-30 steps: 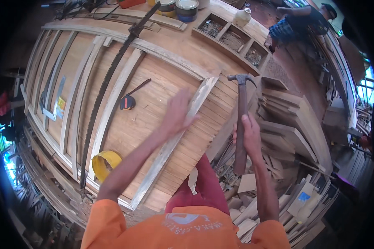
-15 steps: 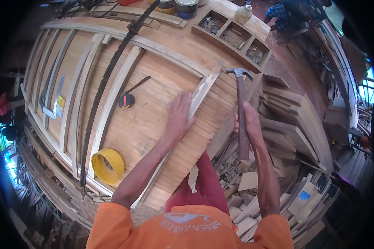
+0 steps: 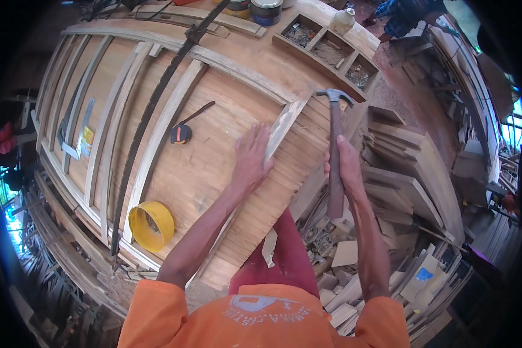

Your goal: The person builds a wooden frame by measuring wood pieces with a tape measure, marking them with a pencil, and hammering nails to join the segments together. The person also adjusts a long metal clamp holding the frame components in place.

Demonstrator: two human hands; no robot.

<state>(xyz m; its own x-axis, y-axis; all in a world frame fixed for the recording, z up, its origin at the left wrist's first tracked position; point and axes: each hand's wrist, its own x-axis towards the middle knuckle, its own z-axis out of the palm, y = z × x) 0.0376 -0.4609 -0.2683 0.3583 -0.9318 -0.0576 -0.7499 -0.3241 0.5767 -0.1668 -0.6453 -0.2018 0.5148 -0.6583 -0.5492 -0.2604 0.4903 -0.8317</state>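
My left hand (image 3: 253, 155) lies flat with fingers stretched out, pressing a pale wooden strip (image 3: 285, 124) against a plywood panel (image 3: 209, 156). Its thumb rests by the strip's near side. Gripped around the handle in my right hand (image 3: 348, 165) is a claw hammer (image 3: 336, 127), its head pointing away from me, to the right of the panel's grooved edge. A tape measure (image 3: 181, 134) sits on the plywood left of my left hand. Nearer to me, a yellow round container (image 3: 151, 226) rests on its side on the panel, small bits inside it.
A long dark clamp bar (image 3: 151, 110) crosses the wooden frame. Beyond it stand a compartment tray (image 3: 334, 68) of nails, a pale jug (image 3: 343, 21) and paint cans (image 3: 266, 11). A metal square (image 3: 72, 152) lies far left. Stacked boards (image 3: 409, 174) and scrap fill the right; a person (image 3: 409, 14) is behind.
The whole view has shifted slightly. My left hand stays on the strip, and my right hand still holds the hammer at nearly the same place.
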